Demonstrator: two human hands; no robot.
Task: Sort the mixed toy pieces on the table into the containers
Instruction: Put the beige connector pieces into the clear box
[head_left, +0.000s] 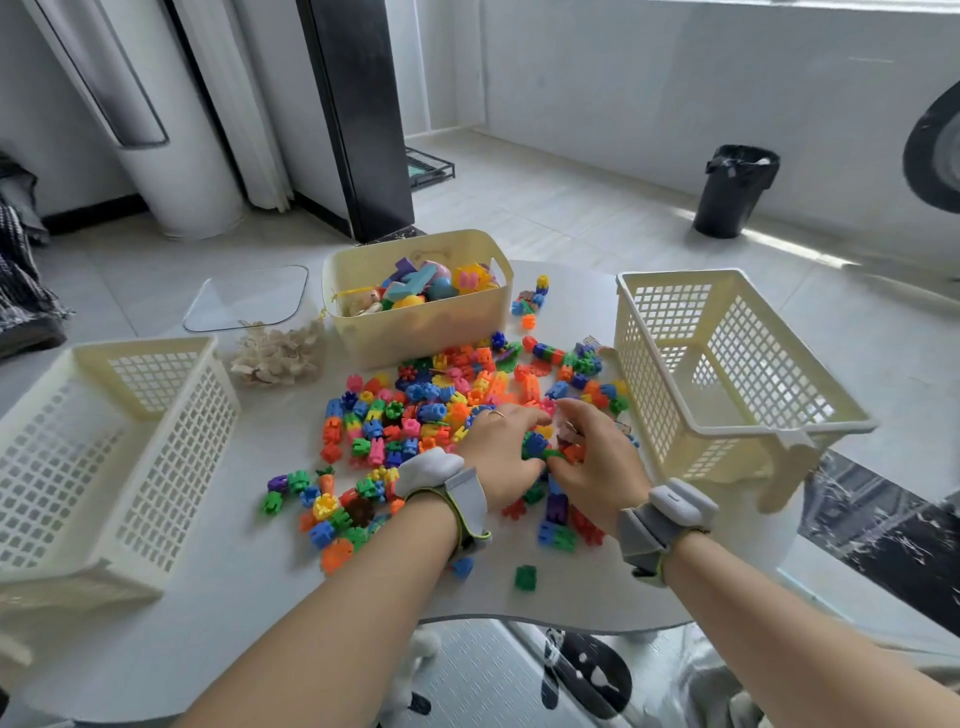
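Toy pieces (415, 415) heaped at worktop (244, 582) centre. Hands meet at heap's right side. Right hand (597, 467): fingers curled round few pieces. Left hand (498, 452): palm down on heap, grip unclear. Left basket (171, 467), right basket (670, 374) at side edges; part-filled tub (415, 332) at far edge.

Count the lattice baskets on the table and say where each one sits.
2. One lattice basket sits at the table's left edge, the other at its right edge, beside the toy pieces. The solid bin at the back between them is not latticed. None seem hidden.
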